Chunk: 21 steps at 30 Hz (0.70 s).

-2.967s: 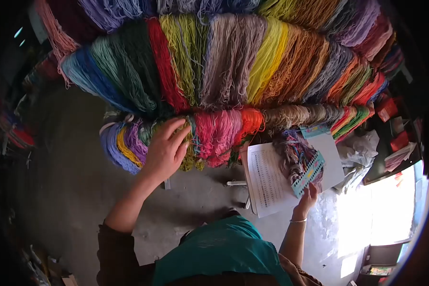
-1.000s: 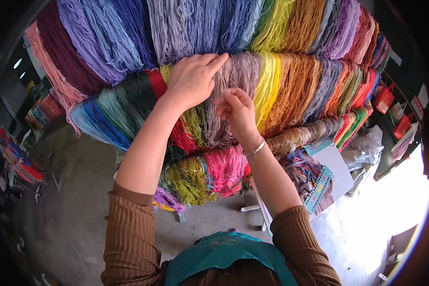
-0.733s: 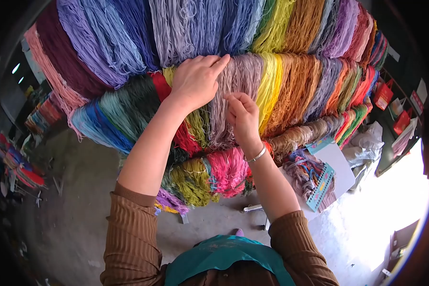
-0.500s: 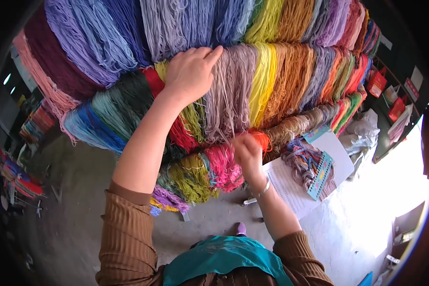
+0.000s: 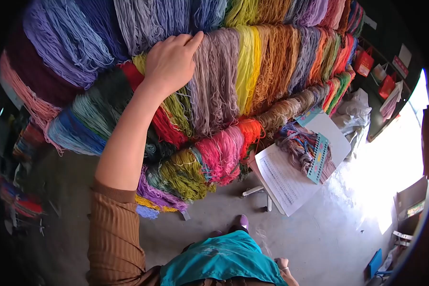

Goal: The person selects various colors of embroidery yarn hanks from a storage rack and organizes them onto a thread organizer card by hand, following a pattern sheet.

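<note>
My left hand (image 5: 170, 62) lies over the top of the middle row, at the upper end of a greyish-mauve yarn skein (image 5: 217, 76). Its index finger points right along the rail; the other fingers bend over the top, their tips hidden. Olive-green yarn (image 5: 177, 107) and red yarn (image 5: 169, 125) hang below that wrist, and yellow yarn (image 5: 245, 66) hangs to the right of the mauve. Down beside the apron (image 5: 219, 260), at the bottom edge, is my right hand (image 5: 283, 263), closed. Faint thin pale strands (image 5: 264, 240) trail above it.
Colourful skeins hang in tiers across the rack. Lower right, a small stand carries a printed sheet (image 5: 283, 178) and a teal-edged sample card (image 5: 319, 157) with yarn. Behind it is a plastic bag (image 5: 355, 117). Red bags (image 5: 364, 63) hang at the right wall.
My right hand has dropped from in front of the mauve skein down to the apron's right side, drawing thin strands. My left hand stays on the rail; the view has shifted slightly.
</note>
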Each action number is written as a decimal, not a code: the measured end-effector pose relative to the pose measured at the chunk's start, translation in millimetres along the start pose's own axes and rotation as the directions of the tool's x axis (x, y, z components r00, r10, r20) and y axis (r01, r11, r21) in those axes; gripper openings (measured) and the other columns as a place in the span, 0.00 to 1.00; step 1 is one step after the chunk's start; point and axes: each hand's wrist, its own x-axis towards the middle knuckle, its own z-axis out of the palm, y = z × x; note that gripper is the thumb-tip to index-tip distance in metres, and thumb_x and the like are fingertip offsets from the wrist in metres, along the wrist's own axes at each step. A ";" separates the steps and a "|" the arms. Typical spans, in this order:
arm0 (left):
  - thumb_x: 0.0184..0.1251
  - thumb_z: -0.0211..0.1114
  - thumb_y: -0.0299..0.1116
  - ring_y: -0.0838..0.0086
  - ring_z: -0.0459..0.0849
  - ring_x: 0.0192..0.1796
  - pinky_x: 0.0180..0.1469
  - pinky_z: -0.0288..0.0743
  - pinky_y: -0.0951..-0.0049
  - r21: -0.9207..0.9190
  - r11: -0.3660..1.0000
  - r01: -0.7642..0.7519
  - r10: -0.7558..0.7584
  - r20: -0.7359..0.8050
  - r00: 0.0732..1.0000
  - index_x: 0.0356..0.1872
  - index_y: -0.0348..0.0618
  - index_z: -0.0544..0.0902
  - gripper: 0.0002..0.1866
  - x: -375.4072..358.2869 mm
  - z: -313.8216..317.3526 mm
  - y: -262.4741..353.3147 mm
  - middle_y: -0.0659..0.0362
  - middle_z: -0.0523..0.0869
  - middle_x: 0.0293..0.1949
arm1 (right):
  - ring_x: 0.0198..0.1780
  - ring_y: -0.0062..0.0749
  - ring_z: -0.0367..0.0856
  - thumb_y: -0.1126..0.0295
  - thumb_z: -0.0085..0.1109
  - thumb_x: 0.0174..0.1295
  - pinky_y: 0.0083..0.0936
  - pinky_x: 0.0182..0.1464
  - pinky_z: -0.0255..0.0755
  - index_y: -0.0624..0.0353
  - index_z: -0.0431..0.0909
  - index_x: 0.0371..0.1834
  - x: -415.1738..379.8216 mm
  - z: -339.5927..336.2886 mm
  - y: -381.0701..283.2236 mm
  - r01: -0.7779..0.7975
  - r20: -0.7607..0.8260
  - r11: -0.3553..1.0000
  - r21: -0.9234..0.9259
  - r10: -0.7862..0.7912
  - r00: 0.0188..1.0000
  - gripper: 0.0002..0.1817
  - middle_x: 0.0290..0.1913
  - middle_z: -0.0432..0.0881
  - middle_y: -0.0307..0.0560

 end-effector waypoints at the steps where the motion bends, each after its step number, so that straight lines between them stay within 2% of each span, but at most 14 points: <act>1: 0.63 0.58 0.27 0.66 0.81 0.53 0.56 0.76 0.63 -0.005 1.000 -0.013 0.013 -0.007 1.000 0.70 0.51 0.72 0.30 0.2 -1.1 1.0 0.62 0.82 0.53 | 0.22 0.29 0.73 0.77 0.56 0.57 0.22 0.23 0.65 0.61 0.77 0.29 2.8 -19.1 -33.2 0.057 -0.081 0.953 0.298 -0.034 0.996 0.02 0.21 0.74 0.41; 2: 0.63 0.58 0.27 0.66 0.81 0.53 0.56 0.76 0.63 -0.009 1.000 -0.006 0.006 0.003 1.000 0.70 0.51 0.72 0.30 0.3 -2.1 1.7 0.62 0.82 0.53 | 0.19 0.26 0.70 0.79 0.56 0.57 0.20 0.20 0.62 0.60 0.76 0.28 12.6 -40.7 -78.2 0.152 -0.127 0.746 0.649 -0.091 0.988 0.03 0.19 0.72 0.39; 3: 0.63 0.58 0.27 0.66 0.81 0.53 0.56 0.76 0.63 -0.011 1.000 0.005 -0.005 0.010 1.000 0.70 0.51 0.72 0.30 0.9 -2.6 1.5 0.62 0.82 0.53 | 0.16 0.22 0.67 0.81 0.56 0.57 0.18 0.16 0.59 0.59 0.74 0.26 25.6 -66.7 -129.0 0.114 -0.057 0.379 0.918 -0.158 0.986 0.05 0.18 0.69 0.36; 4: 0.63 0.58 0.27 0.65 0.80 0.53 0.57 0.76 0.63 -0.016 1.000 0.003 -0.003 0.007 1.000 0.70 0.51 0.71 0.31 0.7 -0.6 0.7 0.61 0.81 0.54 | 0.15 0.21 0.65 0.76 0.57 0.61 0.17 0.17 0.57 0.56 0.72 0.26 32.5 -108.2 -189.1 0.042 0.004 0.158 0.986 -0.280 0.960 0.07 0.17 0.67 0.34; 6: 0.63 0.58 0.27 0.65 0.80 0.54 0.57 0.76 0.63 -0.022 1.000 -0.004 0.005 0.016 1.000 0.71 0.51 0.70 0.31 1.5 -2.5 -0.2 0.61 0.81 0.55 | 0.15 0.18 0.62 0.67 0.58 0.68 0.15 0.19 0.54 0.49 0.69 0.24 45.9 -191.0 -309.0 -0.270 0.124 -0.224 0.937 -0.507 0.853 0.13 0.16 0.64 0.30; 7: 0.63 0.58 0.27 0.65 0.80 0.54 0.57 0.75 0.63 -0.029 1.000 -0.008 0.009 0.033 0.999 0.71 0.51 0.70 0.32 1.4 -4.0 -0.5 0.61 0.81 0.55 | 0.14 0.17 0.59 0.60 0.55 0.71 0.16 0.17 0.49 0.47 0.65 0.24 55.6 -222.4 -361.1 -0.249 0.081 -0.232 0.940 -0.559 0.825 0.16 0.15 0.61 0.28; 8: 0.63 0.58 0.27 0.64 0.79 0.55 0.58 0.75 0.63 -0.037 0.999 -0.009 0.012 0.056 0.998 0.72 0.51 0.68 0.32 1.7 -5.4 -1.3 0.60 0.80 0.56 | 0.14 0.15 0.55 0.59 0.54 0.72 0.19 0.15 0.46 0.45 0.66 0.23 58.1 -255.1 -408.9 -0.150 -0.020 -0.215 0.965 -0.629 0.777 0.16 0.15 0.57 0.27; 10: 0.63 0.58 0.27 0.64 0.79 0.56 0.58 0.75 0.63 -0.035 0.999 -0.020 0.023 0.068 0.997 0.73 0.51 0.67 0.33 1.0 -6.9 -2.1 0.60 0.79 0.57 | 0.15 0.13 0.55 0.68 0.56 0.70 0.16 0.16 0.47 0.54 0.76 0.41 48.5 -321.1 -492.0 0.008 -0.298 -0.371 0.929 -0.732 0.613 0.04 0.18 0.57 0.26; 11: 0.63 0.58 0.27 0.63 0.78 0.56 0.59 0.74 0.62 -0.048 0.999 -0.023 0.027 0.083 0.996 0.73 0.51 0.66 0.34 0.8 -7.9 -2.9 0.59 0.79 0.58 | 0.15 0.13 0.55 0.71 0.56 0.69 0.15 0.17 0.47 0.58 0.76 0.51 40.3 -349.9 -528.9 0.150 -0.399 -0.399 0.905 -0.670 0.627 0.10 0.18 0.59 0.26; 12: 0.62 0.58 0.27 0.63 0.78 0.56 0.59 0.74 0.62 -0.050 0.998 -0.026 0.029 0.077 0.997 0.73 0.51 0.67 0.34 1.1 -7.6 -3.7 0.59 0.79 0.58 | 0.16 0.12 0.56 0.71 0.57 0.68 0.15 0.17 0.48 0.59 0.77 0.52 32.9 -376.6 -558.5 0.323 -0.505 -0.388 0.863 -0.646 0.572 0.11 0.19 0.62 0.27; 13: 0.62 0.58 0.26 0.63 0.78 0.56 0.59 0.74 0.62 -0.055 0.998 -0.026 0.029 0.071 0.997 0.73 0.51 0.67 0.34 1.2 -7.2 -3.8 0.59 0.79 0.58 | 0.16 0.12 0.58 0.72 0.60 0.66 0.14 0.17 0.50 0.59 0.77 0.51 33.7 -397.9 -583.8 0.445 -0.549 -0.330 0.832 -0.603 0.579 0.12 0.20 0.66 0.27; 14: 0.61 0.58 0.26 0.63 0.78 0.56 0.60 0.73 0.62 -0.068 0.997 -0.023 0.028 0.071 0.997 0.72 0.51 0.67 0.34 1.4 -7.7 -3.4 0.59 0.79 0.58 | 0.18 0.10 0.60 0.73 0.62 0.64 0.13 0.19 0.50 0.60 0.79 0.50 34.6 -413.7 -609.1 0.551 -0.651 -0.359 0.753 -0.525 0.548 0.12 0.20 0.69 0.27; 16: 0.61 0.58 0.26 0.62 0.79 0.56 0.60 0.73 0.62 -0.063 0.998 -0.023 0.027 0.065 0.998 0.72 0.51 0.67 0.34 1.0 -7.0 -3.6 0.59 0.79 0.58 | 0.21 0.09 0.64 0.73 0.64 0.62 0.12 0.22 0.55 0.62 0.81 0.48 54.2 -434.0 -643.0 0.740 -0.777 -0.312 0.596 -0.459 0.432 0.12 0.22 0.73 0.28; 21: 0.61 0.60 0.30 0.66 0.80 0.55 0.57 0.74 0.64 -0.041 0.998 -0.046 0.045 -0.004 0.999 0.69 0.48 0.72 0.30 0.5 -5.0 -3.7 0.59 0.82 0.54 | 0.25 0.11 0.68 0.72 0.67 0.60 0.15 0.28 0.64 0.64 0.82 0.43 67.6 -443.9 -680.4 0.887 -0.872 -0.206 0.413 -0.371 0.320 0.10 0.24 0.77 0.30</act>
